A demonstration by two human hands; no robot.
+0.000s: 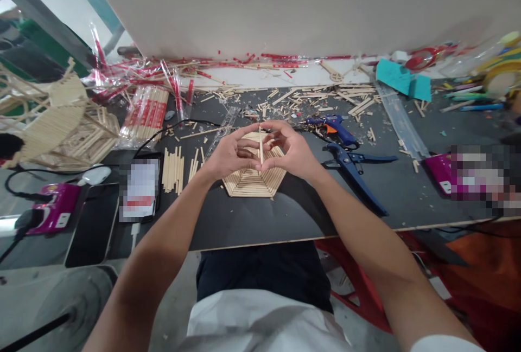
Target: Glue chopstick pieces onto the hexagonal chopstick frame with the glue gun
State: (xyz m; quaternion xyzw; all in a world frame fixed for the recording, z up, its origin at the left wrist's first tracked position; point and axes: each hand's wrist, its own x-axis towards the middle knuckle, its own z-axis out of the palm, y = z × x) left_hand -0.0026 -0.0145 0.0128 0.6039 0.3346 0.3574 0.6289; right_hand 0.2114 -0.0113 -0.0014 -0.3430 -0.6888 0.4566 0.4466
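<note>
Hexagonal stick panel (250, 189) laid at centre of frame; thin stick (261, 147) held over it by fingers of left hand (228, 151) and right hand (293, 150); could be skewed or snapped by uneven pressure.

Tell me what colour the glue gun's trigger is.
The trigger is orange, set against the blue glue gun; see the head view.

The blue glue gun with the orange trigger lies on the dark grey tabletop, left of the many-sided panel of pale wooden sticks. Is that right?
One thing is wrong: the head view shows the blue glue gun to the right of the many-sided panel, not the left. It does lie on the dark grey tabletop.
</note>
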